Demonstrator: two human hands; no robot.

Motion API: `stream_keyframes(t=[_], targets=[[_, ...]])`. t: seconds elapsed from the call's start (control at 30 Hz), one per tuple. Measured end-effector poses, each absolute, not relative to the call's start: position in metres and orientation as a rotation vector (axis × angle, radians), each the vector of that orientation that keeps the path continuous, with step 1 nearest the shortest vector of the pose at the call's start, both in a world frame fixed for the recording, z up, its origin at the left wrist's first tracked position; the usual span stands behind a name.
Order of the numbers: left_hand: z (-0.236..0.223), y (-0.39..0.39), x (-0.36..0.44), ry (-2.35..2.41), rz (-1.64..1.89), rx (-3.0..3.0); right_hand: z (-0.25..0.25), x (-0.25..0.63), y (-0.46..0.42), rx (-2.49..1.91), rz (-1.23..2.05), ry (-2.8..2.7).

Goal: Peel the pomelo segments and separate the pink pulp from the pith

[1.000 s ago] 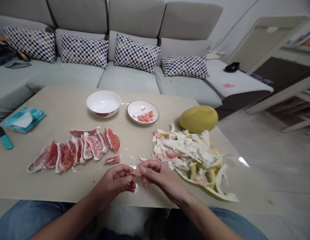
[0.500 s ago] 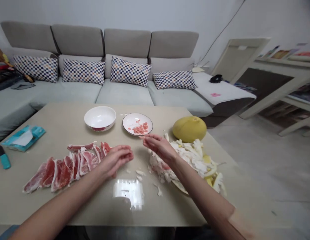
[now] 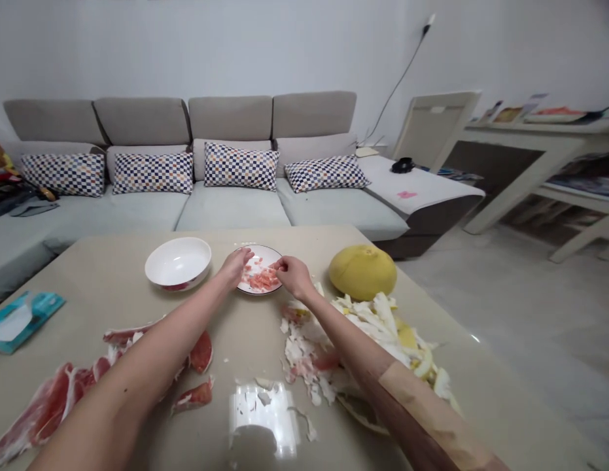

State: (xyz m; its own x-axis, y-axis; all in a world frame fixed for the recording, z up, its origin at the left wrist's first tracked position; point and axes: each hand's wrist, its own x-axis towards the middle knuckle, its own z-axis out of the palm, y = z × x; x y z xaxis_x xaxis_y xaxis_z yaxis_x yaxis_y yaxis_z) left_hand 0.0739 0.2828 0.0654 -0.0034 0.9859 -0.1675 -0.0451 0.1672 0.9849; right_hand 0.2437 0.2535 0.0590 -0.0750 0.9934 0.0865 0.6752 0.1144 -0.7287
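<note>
Both my arms reach forward over the beige table (image 3: pixel 108 288) to a small white plate (image 3: pixel 275 254) holding bits of pink pomelo flesh (image 3: pixel 262 279). My left hand (image 3: pixel 235 265) hovers over the plate's left side with fingers curled downward. My right hand (image 3: pixel 294 275) sits at the plate's right edge, fingertips pinched together; I cannot make out what is in the pinch. Peeled pink pomelo segments (image 3: pixel 53 399) lie at the left under my left forearm. A heap of white pith and yellow peel (image 3: pixel 377 327) lies beneath my right forearm.
An empty white bowl (image 3: pixel 177 262) stands left of the plate. A whole yellow pomelo (image 3: pixel 363 271) rests to the right. A teal tissue pack (image 3: pixel 19 319) lies at the left edge. Behind the table is a grey sofa (image 3: pixel 226 209) with checkered cushions.
Both hands left the table's near edge, where they held a small piece together, and reached forward to the plate. The view tilted upward.
</note>
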Motion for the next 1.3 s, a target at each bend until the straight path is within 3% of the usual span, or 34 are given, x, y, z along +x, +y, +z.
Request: stream_keyframes(t=[0.27, 0.5, 0.77, 1.03, 1.17, 1.3], targets=[[0.059, 0.283, 0.07, 1.348, 0.973, 1.515, 0.059, 0.248, 0.242, -1.571, 0.498, -1.958], [0.083, 0.249, 0.059, 1.397, 0.906, 1.851, 0.081, 0.264, 0.204, -1.525, 0.439, -2.088], [0.112, 0.12, 0.003, 1.364, 0.706, 2.148, 0.093, 0.257, 0.11, -1.396, 0.591, -2.278], [0.058, 0.015, -0.033, 1.855, 0.181, 2.447, 0.085, 0.22, 0.038, -1.237, 0.904, -2.469], [0.046, 0.01, -0.033, 1.863, 0.216, 2.455, 0.081, 0.208, 0.029, -1.262, 0.959, -2.425], [0.044, 0.003, -0.04, 1.569, 0.606, 2.345, 0.079, 0.208, 0.024, -1.307, 1.128, -2.185]])
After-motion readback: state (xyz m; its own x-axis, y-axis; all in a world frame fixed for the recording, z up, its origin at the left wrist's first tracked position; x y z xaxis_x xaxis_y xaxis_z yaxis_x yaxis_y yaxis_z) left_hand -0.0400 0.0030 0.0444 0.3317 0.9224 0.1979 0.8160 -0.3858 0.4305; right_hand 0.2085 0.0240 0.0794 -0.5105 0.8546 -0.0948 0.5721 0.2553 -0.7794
